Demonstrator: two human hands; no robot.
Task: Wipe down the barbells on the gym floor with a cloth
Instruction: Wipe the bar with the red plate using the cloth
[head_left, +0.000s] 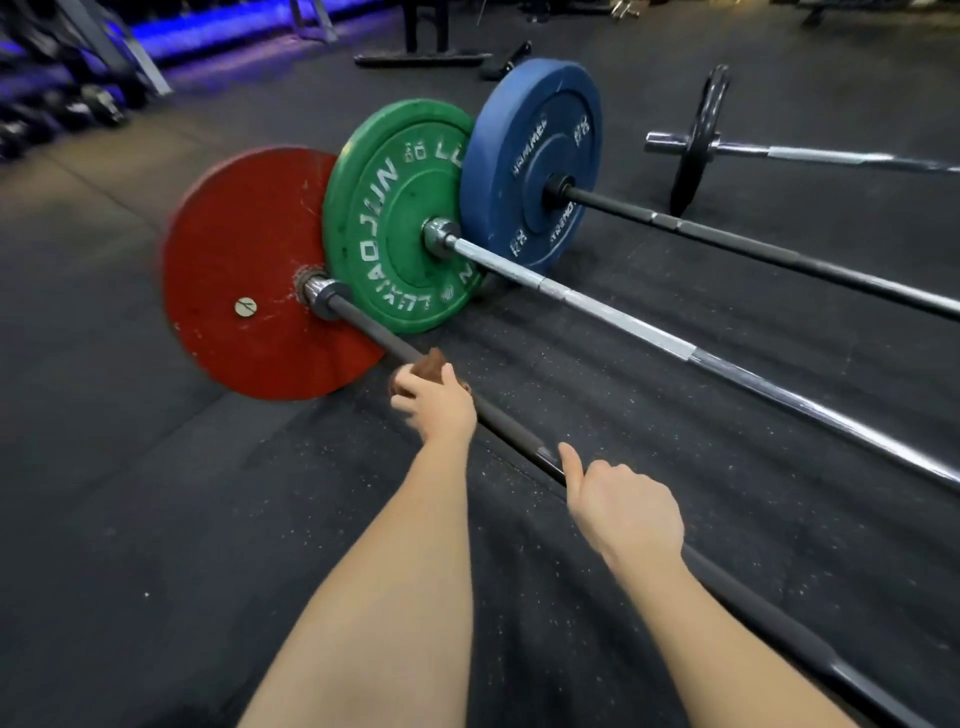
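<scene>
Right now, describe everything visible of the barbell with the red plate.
The barbell is nearest: a dark, matte metal shaft running from lower right up to a scuffed red plate, which stands on edge on the black rubber floor, with a steel collar at the hub. The left hand wraps a brown cloth round the shaft near the plate; the right hand grips it further back, thumb raised. Its other end is out of frame.

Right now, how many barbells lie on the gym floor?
4. Nearest is the red-plate barbell; beside it the green-plate barbell; then the blue-plate barbell; farthest, at upper right, the black-plate barbell. More may lie out of frame.
</scene>
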